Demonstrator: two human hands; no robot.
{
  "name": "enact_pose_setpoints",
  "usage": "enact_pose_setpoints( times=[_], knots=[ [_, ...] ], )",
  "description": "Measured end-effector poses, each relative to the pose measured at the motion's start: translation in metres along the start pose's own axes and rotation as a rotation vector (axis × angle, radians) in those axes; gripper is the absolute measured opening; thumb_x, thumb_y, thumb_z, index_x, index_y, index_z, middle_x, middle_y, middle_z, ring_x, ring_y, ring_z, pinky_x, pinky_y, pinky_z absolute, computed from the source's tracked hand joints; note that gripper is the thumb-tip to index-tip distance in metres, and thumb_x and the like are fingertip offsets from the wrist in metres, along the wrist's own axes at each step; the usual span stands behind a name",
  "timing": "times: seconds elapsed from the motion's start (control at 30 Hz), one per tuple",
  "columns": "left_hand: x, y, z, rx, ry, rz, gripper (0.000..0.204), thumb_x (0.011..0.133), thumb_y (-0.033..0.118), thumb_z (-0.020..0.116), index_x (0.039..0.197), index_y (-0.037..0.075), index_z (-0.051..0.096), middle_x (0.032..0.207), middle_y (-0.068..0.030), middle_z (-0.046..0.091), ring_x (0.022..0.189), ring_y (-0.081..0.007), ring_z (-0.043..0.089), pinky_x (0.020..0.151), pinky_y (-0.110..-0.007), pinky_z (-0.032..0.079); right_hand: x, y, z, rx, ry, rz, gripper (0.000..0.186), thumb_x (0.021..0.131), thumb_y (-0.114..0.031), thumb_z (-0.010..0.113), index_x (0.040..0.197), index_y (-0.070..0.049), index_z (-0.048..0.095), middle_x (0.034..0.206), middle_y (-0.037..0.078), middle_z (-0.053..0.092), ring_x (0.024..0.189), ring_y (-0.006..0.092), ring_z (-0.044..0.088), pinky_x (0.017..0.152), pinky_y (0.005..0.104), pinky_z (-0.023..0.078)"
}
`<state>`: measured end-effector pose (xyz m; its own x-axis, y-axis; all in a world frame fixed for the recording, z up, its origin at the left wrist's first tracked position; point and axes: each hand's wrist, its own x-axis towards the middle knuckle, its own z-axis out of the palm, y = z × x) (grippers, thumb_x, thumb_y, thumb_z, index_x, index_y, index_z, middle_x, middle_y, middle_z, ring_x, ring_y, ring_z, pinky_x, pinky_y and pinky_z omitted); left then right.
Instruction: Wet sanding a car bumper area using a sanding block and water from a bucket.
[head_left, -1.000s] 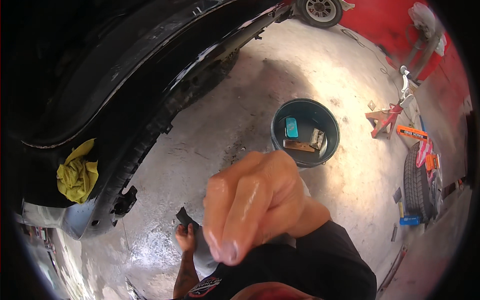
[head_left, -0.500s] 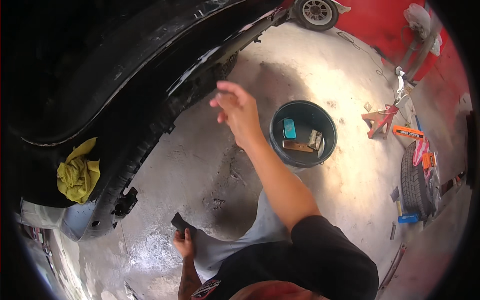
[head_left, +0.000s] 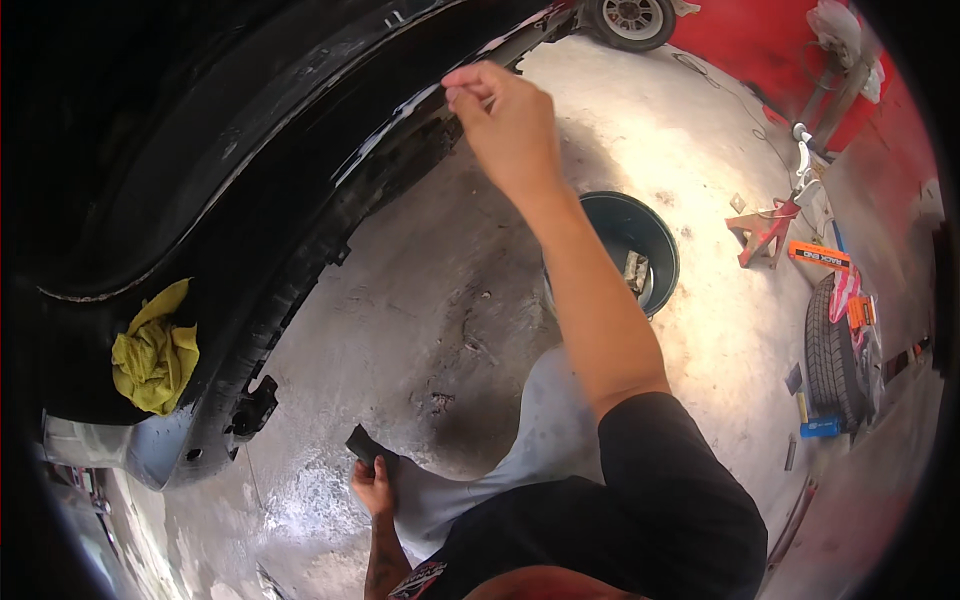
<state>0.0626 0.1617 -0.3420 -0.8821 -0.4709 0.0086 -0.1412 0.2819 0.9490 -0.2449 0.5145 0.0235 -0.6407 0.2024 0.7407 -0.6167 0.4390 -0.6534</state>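
Note:
My left hand (head_left: 374, 484) holds a dark, flat piece of sandpaper or pad (head_left: 366, 442) against my grey-trousered leg, low in the view. My right hand (head_left: 502, 125) is raised in front of the black car body (head_left: 260, 120), its fingers bent and drawn together near the scuffed upper edge; whether they touch the panel or hold anything small I cannot tell. A crumpled yellow cloth (head_left: 152, 355) lies on the panel at left. Below my right hand, a dark bucket (head_left: 655, 245) with a block inside is partly hidden by my forearm.
A wheel (head_left: 630, 20) stands at the top before a red backdrop. At right are a red jack stand (head_left: 762, 232), orange boxes (head_left: 815, 255), a tyre (head_left: 830, 370) on its side and a blue cylinder (head_left: 820, 427) on the concrete floor (head_left: 350, 330).
My right hand has moved from close under the camera up and forward toward the car's edge, and its spread fingers have drawn together since half a second ago. My left hand stays low.

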Motion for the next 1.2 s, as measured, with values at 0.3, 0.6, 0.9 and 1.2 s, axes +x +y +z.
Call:
enact_pose_setpoints(
  times=[0.3,0.6,0.9,1.2],
  knots=[
    [0.000,0.004,-0.003,0.017,-0.041,-0.096,0.016,0.094,0.014,0.069,0.089,0.000,0.061,0.086,-0.0034,0.068,0.076,-0.0093,0.058,0.070,-0.027,0.047,0.018,-0.154,-0.053,0.002,0.197,0.404,0.019,0.086,-0.019,0.074,0.080,-0.003,0.066,0.078,0.016,0.072,0.068,0.0331,0.071,0.073,0.0413,0.053],
    [0.028,0.052,0.023,-0.295,-0.046,-0.026,0.013,0.094,0.013,0.071,0.092,0.003,0.064,0.089,0.0000,0.067,0.079,-0.0067,0.056,0.073,-0.025,0.045,-0.095,0.038,0.011,-0.273,-0.595,0.271,0.022,0.089,-0.029,0.070,0.106,-0.015,0.071,0.091,0.009,0.074,0.084,0.0253,0.072,0.075,0.0379,0.055],
    [0.067,0.264,0.055,-0.348,-0.443,0.312,0.030,0.089,0.015,0.074,0.113,-0.002,0.066,0.104,-0.0075,0.068,0.095,-0.0150,0.061,0.085,-0.030,0.048,-0.185,0.007,0.041,0.928,-0.809,0.680,0.044,0.088,-0.016,0.077,0.121,0.000,0.053,0.103,0.006,0.068,0.096,0.0130,0.065,0.087,0.0300,0.052],
    [0.145,0.405,-0.080,1.147,0.322,0.982,0.051,0.086,0.033,0.074,0.130,0.009,0.063,0.131,-0.0115,0.061,0.125,-0.0310,0.056,0.110,-0.045,0.037,0.010,0.045,-0.009,0.245,-0.101,-0.085,0.032,0.088,-0.004,0.062,0.120,-0.006,0.060,0.109,0.010,0.067,0.102,0.0240,0.065,0.088,0.0353,0.053]
  ],
)
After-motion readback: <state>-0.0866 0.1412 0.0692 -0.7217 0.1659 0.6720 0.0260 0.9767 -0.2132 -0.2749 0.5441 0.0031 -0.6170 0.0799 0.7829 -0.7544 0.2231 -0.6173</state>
